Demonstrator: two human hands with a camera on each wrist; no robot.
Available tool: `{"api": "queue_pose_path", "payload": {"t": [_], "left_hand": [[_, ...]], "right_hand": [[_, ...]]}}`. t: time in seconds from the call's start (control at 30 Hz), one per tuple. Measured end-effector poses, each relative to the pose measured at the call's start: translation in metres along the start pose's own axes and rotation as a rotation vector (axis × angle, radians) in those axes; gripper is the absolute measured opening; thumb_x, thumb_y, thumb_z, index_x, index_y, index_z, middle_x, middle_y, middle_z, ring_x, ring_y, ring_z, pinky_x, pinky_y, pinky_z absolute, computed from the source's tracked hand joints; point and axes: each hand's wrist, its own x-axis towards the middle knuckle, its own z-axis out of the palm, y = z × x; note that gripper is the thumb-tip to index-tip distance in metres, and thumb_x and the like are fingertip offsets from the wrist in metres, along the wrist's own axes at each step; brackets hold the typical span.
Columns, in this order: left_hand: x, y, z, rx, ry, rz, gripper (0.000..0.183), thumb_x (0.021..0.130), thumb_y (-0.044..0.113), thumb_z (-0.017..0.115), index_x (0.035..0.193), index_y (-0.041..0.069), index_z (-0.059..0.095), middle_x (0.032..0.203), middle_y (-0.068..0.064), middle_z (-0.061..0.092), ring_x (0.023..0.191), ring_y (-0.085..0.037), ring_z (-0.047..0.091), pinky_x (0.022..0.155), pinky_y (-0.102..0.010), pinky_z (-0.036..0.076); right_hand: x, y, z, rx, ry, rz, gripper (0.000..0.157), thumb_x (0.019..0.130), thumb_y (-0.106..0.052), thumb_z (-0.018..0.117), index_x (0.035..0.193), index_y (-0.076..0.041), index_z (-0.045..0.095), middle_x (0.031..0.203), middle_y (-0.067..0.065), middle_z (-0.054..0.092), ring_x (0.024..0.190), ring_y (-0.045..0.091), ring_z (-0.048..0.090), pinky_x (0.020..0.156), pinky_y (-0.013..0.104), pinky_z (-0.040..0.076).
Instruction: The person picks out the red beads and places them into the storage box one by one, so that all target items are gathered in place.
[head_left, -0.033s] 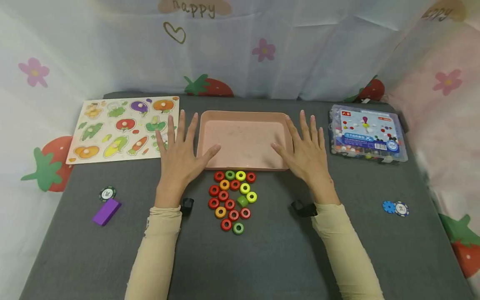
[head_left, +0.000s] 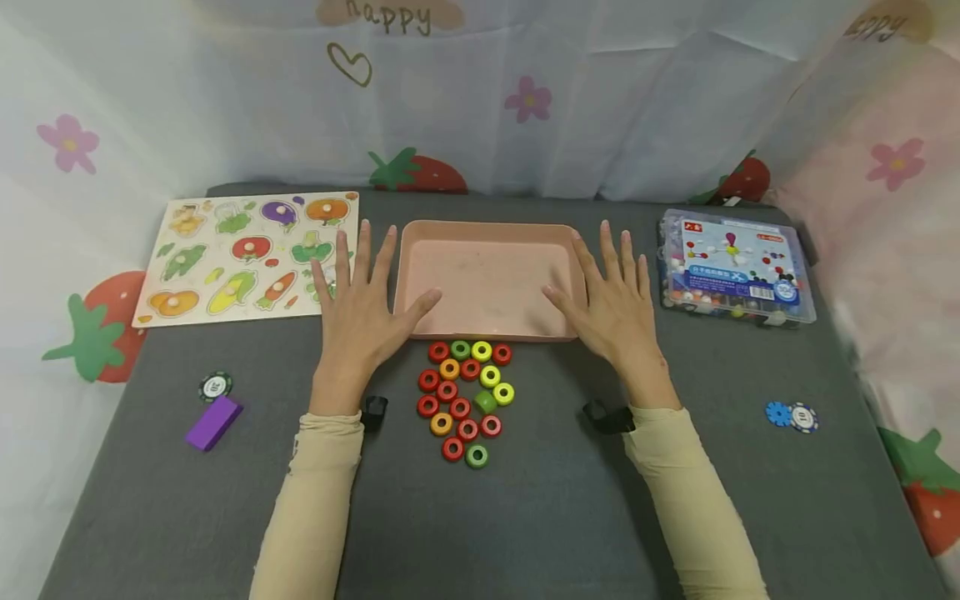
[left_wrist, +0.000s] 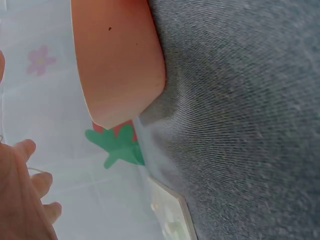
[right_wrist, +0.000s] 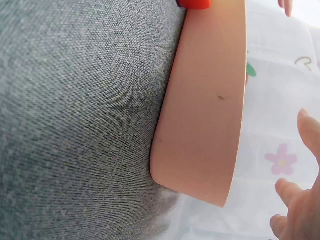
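Fingers spread and straight, my left hand (head_left: 358, 321) is held palm down by the left end of a pink tray (head_left: 491, 292), its fingertips over the edge of a vegetable puzzle board (head_left: 247, 258). My right hand (head_left: 618, 321) mirrors it at the tray's right end, also with straight, spread fingers. Neither hand holds anything. Between the wrists, in front of the tray, lies a cluster of red, orange, yellow and green rings (head_left: 459, 408). One green piece (head_left: 485, 403) among them stands on its side. Both wrist views show the tray's outer wall (left_wrist: 120, 60) close by.
A clear plastic case (head_left: 735, 267) of coloured balls with a printed label stands at the back right. On the left, a purple block (head_left: 213, 423) lies beside a dark poker chip (head_left: 215, 386). Blue and white chips (head_left: 802, 417) lie at the right. A patterned curtain (head_left: 480, 108) hangs behind.
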Motion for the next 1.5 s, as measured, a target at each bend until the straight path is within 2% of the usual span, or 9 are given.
{"api": "queue_pose_path", "payload": {"t": [0.47, 0.63, 0.87, 1.03, 1.17, 1.3, 1.4, 1.5], "left_hand": [[-0.004, -0.001, 0.002, 0.002, 0.001, -0.004, 0.097, 0.085, 0.084, 0.042, 0.16, 0.038, 0.001, 0.168, 0.004, -0.01, 0.154, -0.025, -0.016, 0.121, -0.065, -0.01], [-0.005, -0.002, 0.003, -0.005, -0.002, -0.003, 0.098, 0.085, 0.083, 0.044, 0.16, 0.038, 0.001, 0.168, 0.004, -0.009, 0.154, -0.025, -0.014, 0.122, -0.065, -0.002], [-0.007, -0.002, 0.002, -0.084, -0.009, 0.004, 0.097, 0.085, 0.08, 0.049, 0.161, 0.037, 0.006, 0.169, 0.0, -0.002, 0.156, -0.027, -0.006, 0.123, -0.065, 0.01], [-0.009, -0.001, 0.002, -0.165, -0.088, -0.008, 0.097, 0.086, 0.077, 0.052, 0.162, 0.031, 0.013, 0.169, -0.006, 0.009, 0.155, -0.032, 0.008, 0.116, -0.071, 0.022], [-0.011, -0.003, 0.004, -0.244, -0.178, -0.031, 0.097, 0.085, 0.074, 0.057, 0.161, 0.031, 0.016, 0.168, -0.007, 0.012, 0.153, -0.035, 0.018, 0.111, -0.074, 0.029], [-0.012, -0.008, 0.008, -0.366, -0.227, -0.019, 0.096, 0.086, 0.07, 0.061, 0.161, 0.029, 0.017, 0.168, -0.006, 0.014, 0.154, -0.031, 0.016, 0.114, -0.073, 0.025], [-0.013, -0.012, 0.011, -0.468, -0.238, 0.008, 0.095, 0.087, 0.063, 0.065, 0.161, 0.025, 0.02, 0.167, -0.008, 0.017, 0.154, -0.027, 0.015, 0.12, -0.065, 0.023], [-0.015, -0.017, 0.014, -0.557, -0.256, 0.017, 0.093, 0.088, 0.056, 0.069, 0.161, 0.025, 0.021, 0.166, -0.006, 0.021, 0.152, -0.027, 0.023, 0.119, -0.057, 0.031]], "right_hand": [[-0.005, -0.004, -0.002, -0.009, -0.013, -0.011, 0.088, 0.091, -0.081, 0.032, 0.16, -0.038, 0.0, 0.165, -0.007, -0.021, 0.152, 0.021, -0.022, 0.126, 0.054, -0.007], [-0.009, -0.009, -0.005, 0.001, -0.019, -0.016, 0.088, 0.091, -0.081, 0.033, 0.16, -0.038, 0.0, 0.166, -0.005, -0.018, 0.152, 0.022, -0.02, 0.126, 0.053, -0.009], [-0.014, -0.016, -0.009, 0.011, -0.005, -0.038, 0.088, 0.091, -0.08, 0.034, 0.161, -0.037, 0.001, 0.167, -0.004, -0.015, 0.153, 0.022, -0.018, 0.126, 0.055, -0.005], [-0.021, -0.024, -0.011, 0.042, -0.016, -0.079, 0.087, 0.092, -0.078, 0.038, 0.16, -0.038, 0.0, 0.168, -0.003, -0.012, 0.154, 0.023, -0.014, 0.125, 0.06, 0.002], [-0.03, -0.034, -0.012, 0.13, -0.037, -0.157, 0.086, 0.093, -0.072, 0.047, 0.161, -0.037, 0.009, 0.169, -0.004, -0.008, 0.156, 0.028, -0.004, 0.12, 0.068, 0.012], [-0.042, -0.042, -0.011, 0.279, -0.077, -0.248, 0.085, 0.093, -0.061, 0.06, 0.161, -0.035, 0.016, 0.169, -0.002, 0.002, 0.155, 0.031, 0.008, 0.115, 0.073, 0.02], [-0.052, -0.047, -0.009, 0.396, -0.118, -0.304, 0.084, 0.092, -0.055, 0.065, 0.16, -0.034, 0.02, 0.168, -0.001, 0.012, 0.153, 0.027, 0.015, 0.114, 0.071, 0.026], [-0.061, -0.05, -0.004, 0.51, -0.166, -0.35, 0.082, 0.091, -0.052, 0.069, 0.157, -0.037, 0.024, 0.163, -0.002, 0.023, 0.149, 0.021, 0.023, 0.114, 0.062, 0.034]]}}
